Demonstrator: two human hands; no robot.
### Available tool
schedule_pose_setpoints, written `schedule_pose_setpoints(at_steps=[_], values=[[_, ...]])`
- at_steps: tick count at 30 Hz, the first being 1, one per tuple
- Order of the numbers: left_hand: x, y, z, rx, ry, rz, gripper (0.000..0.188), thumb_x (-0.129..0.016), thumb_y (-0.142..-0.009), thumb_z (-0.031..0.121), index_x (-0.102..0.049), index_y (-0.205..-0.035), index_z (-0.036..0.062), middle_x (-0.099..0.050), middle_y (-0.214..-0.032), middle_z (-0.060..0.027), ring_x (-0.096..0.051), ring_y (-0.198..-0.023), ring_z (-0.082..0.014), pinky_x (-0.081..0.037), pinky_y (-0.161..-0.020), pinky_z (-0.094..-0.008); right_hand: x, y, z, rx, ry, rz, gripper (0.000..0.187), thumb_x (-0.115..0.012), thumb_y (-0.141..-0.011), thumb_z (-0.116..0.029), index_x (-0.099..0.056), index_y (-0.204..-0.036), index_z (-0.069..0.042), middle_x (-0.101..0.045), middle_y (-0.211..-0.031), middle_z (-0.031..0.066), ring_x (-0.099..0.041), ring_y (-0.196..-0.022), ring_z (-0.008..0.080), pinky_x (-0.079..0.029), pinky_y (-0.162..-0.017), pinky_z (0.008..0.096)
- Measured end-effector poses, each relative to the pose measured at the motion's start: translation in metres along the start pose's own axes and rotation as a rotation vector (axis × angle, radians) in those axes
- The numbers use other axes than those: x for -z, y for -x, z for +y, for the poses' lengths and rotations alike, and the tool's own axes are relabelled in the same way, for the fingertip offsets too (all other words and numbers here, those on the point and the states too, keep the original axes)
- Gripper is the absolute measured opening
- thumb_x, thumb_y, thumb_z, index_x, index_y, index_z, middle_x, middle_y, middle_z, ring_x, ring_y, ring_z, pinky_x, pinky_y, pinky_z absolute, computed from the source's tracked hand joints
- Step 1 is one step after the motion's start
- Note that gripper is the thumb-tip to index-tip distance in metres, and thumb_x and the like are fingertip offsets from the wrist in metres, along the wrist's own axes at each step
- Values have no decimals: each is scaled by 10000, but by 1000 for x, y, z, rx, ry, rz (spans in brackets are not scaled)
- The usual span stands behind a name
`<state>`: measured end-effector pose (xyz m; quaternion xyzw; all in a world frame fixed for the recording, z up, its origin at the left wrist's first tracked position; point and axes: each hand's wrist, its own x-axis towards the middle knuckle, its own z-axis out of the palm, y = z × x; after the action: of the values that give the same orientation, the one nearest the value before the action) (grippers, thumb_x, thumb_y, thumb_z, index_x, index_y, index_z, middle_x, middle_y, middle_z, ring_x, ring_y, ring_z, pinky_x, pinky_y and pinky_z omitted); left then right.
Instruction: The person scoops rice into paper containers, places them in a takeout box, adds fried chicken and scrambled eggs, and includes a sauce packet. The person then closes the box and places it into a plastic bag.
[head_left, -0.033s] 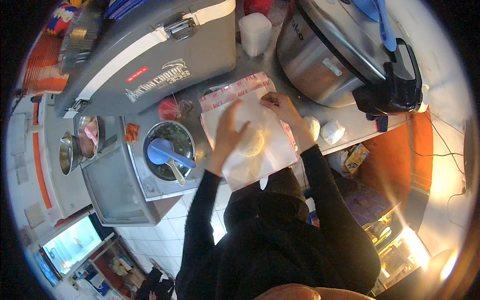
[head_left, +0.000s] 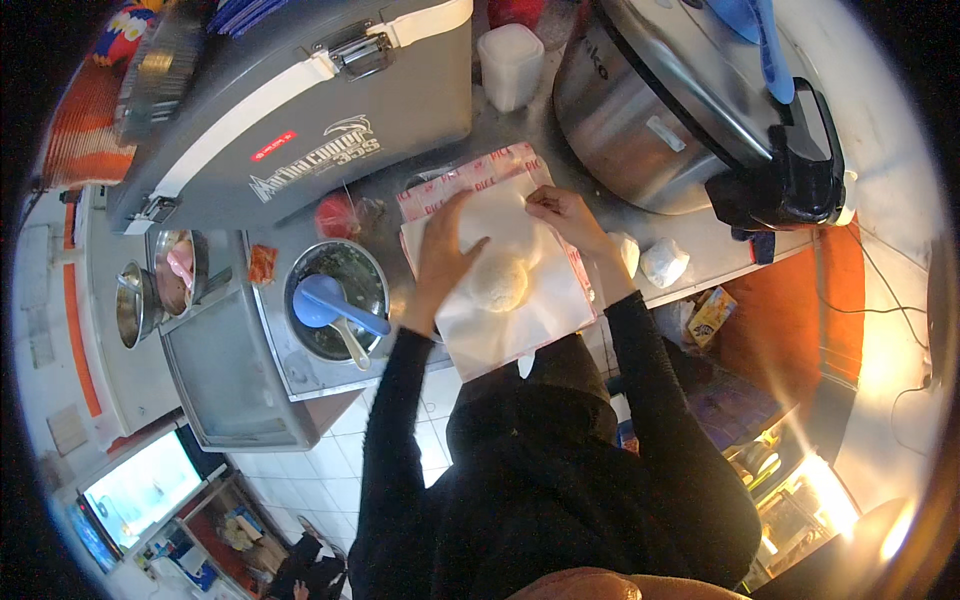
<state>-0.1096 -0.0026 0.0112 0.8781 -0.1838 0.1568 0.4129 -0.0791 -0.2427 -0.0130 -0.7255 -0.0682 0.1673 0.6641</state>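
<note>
compared with a moment ago, i see the left hand (head_left: 445,250) shifted slightly outward, while the right hand (head_left: 562,212) and the paper (head_left: 545,310) have barely moved. the paper's long axis runs away from the wearer (head_left: 560,480), its far end leaning left. a round pale mound (head_left: 499,284) sits near the paper's middle, about equally wide each way. the left fingers spread over the paper's left side, thumb wide; i cannot make out any grip. the right fingertips bunch together at its far right edge; i cannot tell whether they pinch it. a metal bowl (head_left: 376,284) stands left of the paper.
</note>
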Motion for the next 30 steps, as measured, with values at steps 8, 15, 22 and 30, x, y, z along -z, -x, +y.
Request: schedule_pose_setpoints(at_steps=[8, 15, 22, 30], values=[[30, -22, 7, 146, -121, -878, 485, -737, -776, 377, -593, -1092, 40, -672, -932, -160, -641, -858, -359, -479, -774, -441, -2, 39, 6, -260, 633, 164, 461, -724, -844, -143, -501, -1209, 31, -640, -989, 178, -645, -910, 260, -493, -827, 371], [-10, -2, 16, 244, 321, -1021, 650, -530, -953, 269, -267, -1482, -3, -241, -1549, -241, -224, -1448, -358, -200, -1178, -434, -38, 149, 34, -1, 458, 253, 347, -666, -852, -47, -580, -1188, -34, -651, -901, 183, -663, -807, 254, -499, -648, 370], [-48, 50, 55, -152, -287, -627, 547, -446, -986, 296, -330, -1464, 57, -186, -1593, -137, -224, -1453, -327, -121, -1169, -577, -29, 181, -19, -250, 69, 11, 279, -627, -870, -3, -653, -1143, -54, -690, -960, 152, -683, -847, 216, -532, -741, 331], [-44, 68, 51, -139, -45, -581, 516, -346, -1024, 362, -420, -1413, 31, -342, -1527, -163, -217, -1467, -270, -45, -1189, -540, -52, 155, -19, 528, 1068, 376, 276, -691, -795, -88, -712, -1065, -141, -593, -1212, 46, -600, -1028, 290, -487, -867, 381]])
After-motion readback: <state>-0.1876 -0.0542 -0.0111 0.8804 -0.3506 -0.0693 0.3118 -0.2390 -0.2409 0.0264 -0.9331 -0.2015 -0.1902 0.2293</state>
